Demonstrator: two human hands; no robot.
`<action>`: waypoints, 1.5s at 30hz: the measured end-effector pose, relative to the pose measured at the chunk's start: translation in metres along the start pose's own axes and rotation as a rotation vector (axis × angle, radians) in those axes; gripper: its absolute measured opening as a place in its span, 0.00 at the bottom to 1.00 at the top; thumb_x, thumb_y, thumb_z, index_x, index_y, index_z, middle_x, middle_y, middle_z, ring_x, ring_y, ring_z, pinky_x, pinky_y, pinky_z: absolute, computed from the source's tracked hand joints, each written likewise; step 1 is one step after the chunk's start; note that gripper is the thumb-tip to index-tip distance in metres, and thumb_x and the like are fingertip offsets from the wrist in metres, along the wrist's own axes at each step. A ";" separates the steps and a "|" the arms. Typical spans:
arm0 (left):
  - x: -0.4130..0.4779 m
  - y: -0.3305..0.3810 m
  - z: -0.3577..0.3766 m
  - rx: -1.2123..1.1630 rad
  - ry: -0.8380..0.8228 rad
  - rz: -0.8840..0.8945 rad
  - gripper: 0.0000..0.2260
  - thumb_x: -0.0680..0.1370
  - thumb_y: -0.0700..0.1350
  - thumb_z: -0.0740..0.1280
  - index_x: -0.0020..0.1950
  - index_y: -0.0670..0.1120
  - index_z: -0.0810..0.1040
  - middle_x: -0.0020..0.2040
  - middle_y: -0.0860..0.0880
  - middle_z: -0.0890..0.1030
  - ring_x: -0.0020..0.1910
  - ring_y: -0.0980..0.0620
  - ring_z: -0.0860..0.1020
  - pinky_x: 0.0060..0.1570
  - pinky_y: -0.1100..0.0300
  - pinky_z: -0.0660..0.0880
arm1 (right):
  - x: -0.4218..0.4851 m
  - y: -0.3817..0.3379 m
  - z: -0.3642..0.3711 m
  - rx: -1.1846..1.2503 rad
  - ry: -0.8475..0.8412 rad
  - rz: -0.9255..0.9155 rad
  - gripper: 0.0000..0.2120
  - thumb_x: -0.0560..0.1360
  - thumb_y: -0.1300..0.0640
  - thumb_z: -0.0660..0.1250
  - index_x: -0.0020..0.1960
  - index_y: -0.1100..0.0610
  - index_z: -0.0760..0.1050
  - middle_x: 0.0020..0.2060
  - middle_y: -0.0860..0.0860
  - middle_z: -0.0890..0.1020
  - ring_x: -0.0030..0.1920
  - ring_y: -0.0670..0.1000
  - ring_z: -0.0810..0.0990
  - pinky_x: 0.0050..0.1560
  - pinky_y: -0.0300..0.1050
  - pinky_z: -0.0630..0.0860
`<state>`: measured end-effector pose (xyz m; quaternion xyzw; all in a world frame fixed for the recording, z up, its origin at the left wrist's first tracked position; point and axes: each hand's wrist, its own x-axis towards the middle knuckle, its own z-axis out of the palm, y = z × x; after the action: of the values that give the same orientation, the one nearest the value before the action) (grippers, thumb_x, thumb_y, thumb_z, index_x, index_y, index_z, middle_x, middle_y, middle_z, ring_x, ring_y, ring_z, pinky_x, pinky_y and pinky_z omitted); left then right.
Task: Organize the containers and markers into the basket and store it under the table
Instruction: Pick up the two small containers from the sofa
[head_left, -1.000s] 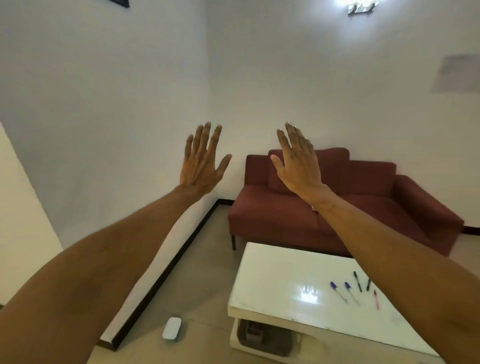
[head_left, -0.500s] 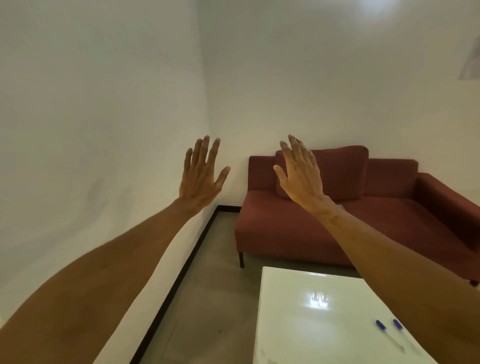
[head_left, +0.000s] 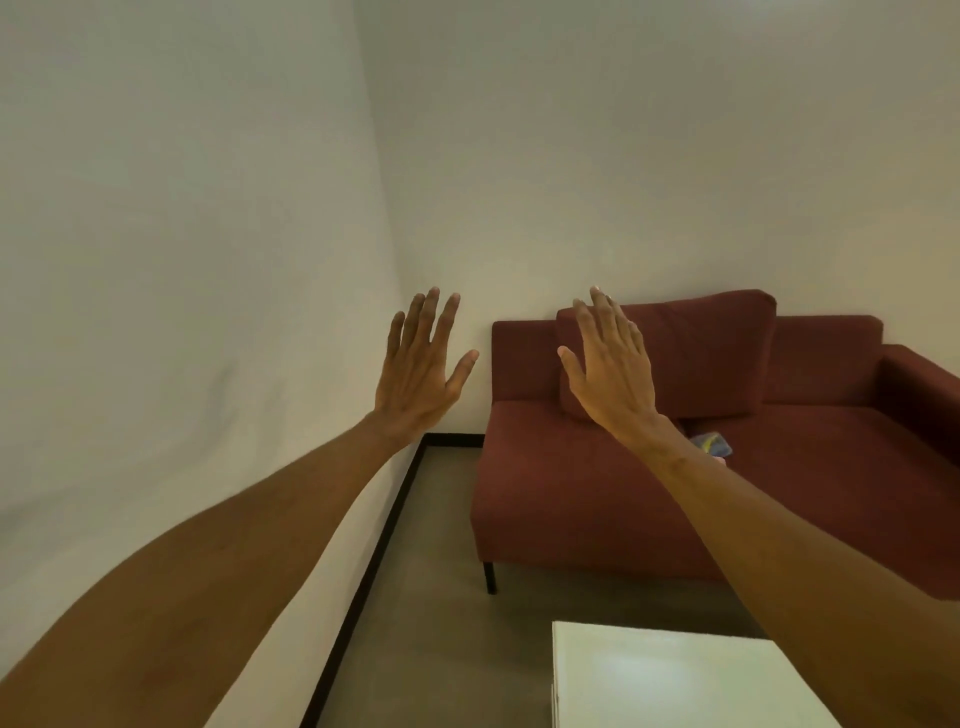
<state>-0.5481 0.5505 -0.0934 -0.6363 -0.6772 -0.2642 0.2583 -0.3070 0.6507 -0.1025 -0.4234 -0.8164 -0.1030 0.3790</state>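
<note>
My left hand and my right hand are both raised in front of me at arm's length, backs toward me, fingers spread, holding nothing. Only a corner of the glossy white table shows at the bottom right, under my right forearm. No markers, containers or basket are in view; the forearm hides the table's right part.
A dark red sofa with a back cushion stands against the far wall, a small bluish item lying on its seat. Grey floor runs between the sofa, the table and the left wall with its black skirting.
The view has swung up and to the left: the markers and the space under the table have left the frame. Both hands stay raised and spread.
</note>
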 end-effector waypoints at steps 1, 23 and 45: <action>0.013 -0.010 0.019 -0.012 -0.007 0.014 0.33 0.82 0.62 0.54 0.82 0.50 0.48 0.83 0.45 0.50 0.82 0.46 0.47 0.79 0.43 0.50 | 0.012 0.005 0.018 -0.003 0.007 0.007 0.29 0.82 0.47 0.60 0.79 0.57 0.58 0.80 0.58 0.58 0.80 0.59 0.59 0.77 0.57 0.61; 0.309 -0.086 0.400 -0.329 -0.140 0.251 0.32 0.82 0.62 0.54 0.82 0.50 0.49 0.82 0.45 0.54 0.82 0.47 0.50 0.79 0.44 0.51 | 0.230 0.163 0.308 -0.205 -0.017 0.332 0.30 0.81 0.47 0.60 0.79 0.56 0.60 0.80 0.57 0.59 0.80 0.57 0.57 0.78 0.57 0.60; 0.395 0.124 0.752 -0.701 -0.665 0.390 0.32 0.82 0.61 0.55 0.82 0.50 0.49 0.82 0.45 0.54 0.81 0.46 0.53 0.79 0.45 0.53 | 0.175 0.473 0.426 -0.314 -0.255 1.010 0.30 0.82 0.48 0.59 0.81 0.55 0.56 0.81 0.54 0.56 0.81 0.55 0.55 0.79 0.51 0.55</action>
<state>-0.4566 1.3594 -0.3657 -0.8484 -0.4626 -0.2056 -0.1550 -0.2314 1.2596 -0.3453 -0.8236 -0.5257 0.0234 0.2116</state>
